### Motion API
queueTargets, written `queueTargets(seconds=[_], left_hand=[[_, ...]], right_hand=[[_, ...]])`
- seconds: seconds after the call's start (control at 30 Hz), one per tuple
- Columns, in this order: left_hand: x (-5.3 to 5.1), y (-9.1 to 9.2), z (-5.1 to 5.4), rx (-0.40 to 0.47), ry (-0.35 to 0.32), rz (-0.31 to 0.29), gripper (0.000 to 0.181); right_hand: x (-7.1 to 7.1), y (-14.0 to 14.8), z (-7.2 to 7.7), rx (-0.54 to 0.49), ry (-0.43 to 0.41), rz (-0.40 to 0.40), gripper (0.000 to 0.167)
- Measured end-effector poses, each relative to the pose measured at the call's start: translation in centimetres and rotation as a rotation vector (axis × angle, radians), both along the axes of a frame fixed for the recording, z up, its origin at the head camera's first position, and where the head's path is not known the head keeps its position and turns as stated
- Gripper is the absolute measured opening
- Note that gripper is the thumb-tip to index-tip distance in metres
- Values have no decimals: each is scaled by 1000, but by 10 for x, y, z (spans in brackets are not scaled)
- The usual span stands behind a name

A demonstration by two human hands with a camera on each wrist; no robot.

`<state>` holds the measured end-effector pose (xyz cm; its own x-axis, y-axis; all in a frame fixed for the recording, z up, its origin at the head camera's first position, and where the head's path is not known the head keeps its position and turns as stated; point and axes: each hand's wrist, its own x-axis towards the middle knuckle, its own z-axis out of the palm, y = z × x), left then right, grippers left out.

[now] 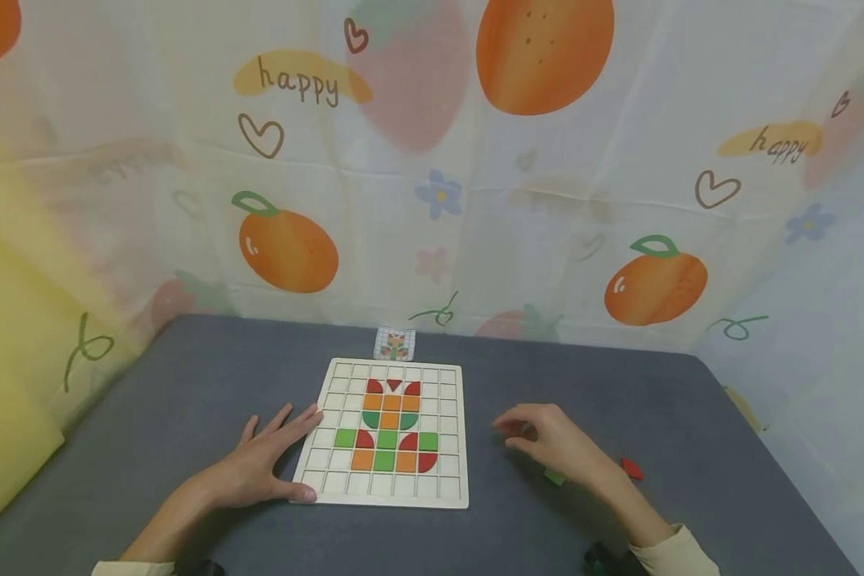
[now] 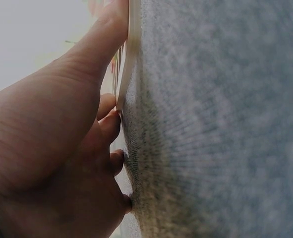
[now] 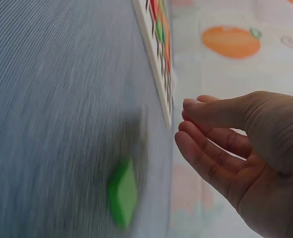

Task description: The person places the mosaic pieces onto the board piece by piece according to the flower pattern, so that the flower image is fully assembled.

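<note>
A white gridded board lies on the table with red, orange and green tiles set in a pattern on it. My left hand rests at its left edge, fingers spread, thumb on the near left corner and fingertips on the upper edge. To the right of the board my right hand hovers with loosely bent fingers; the right wrist view shows nothing between thumb and fingers. Below that hand lies a loose green tile, partly hidden in the head view. A red tile lies right of the forearm.
A small pattern card sits just behind the board. The dark grey table meets a fruit-printed curtain at the back. Dark objects show by both sleeves at the bottom.
</note>
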<state>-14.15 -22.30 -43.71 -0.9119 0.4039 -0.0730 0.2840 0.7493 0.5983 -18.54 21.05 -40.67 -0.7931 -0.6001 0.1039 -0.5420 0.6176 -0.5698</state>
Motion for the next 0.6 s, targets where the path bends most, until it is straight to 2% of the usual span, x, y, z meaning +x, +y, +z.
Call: queueTargets(seconds=[0.23, 0.43, 0.6], left_hand=[[0, 0, 0, -5, 0, 0, 109], [-1, -1, -1, -13, 2, 4, 111], [-2, -1, -2, -20, -11, 13, 111]], right_hand=[[1, 52, 0, 23, 0, -62, 28], [9, 92, -2, 65, 24, -118, 31], [17, 121, -1, 88, -13, -119, 38]])
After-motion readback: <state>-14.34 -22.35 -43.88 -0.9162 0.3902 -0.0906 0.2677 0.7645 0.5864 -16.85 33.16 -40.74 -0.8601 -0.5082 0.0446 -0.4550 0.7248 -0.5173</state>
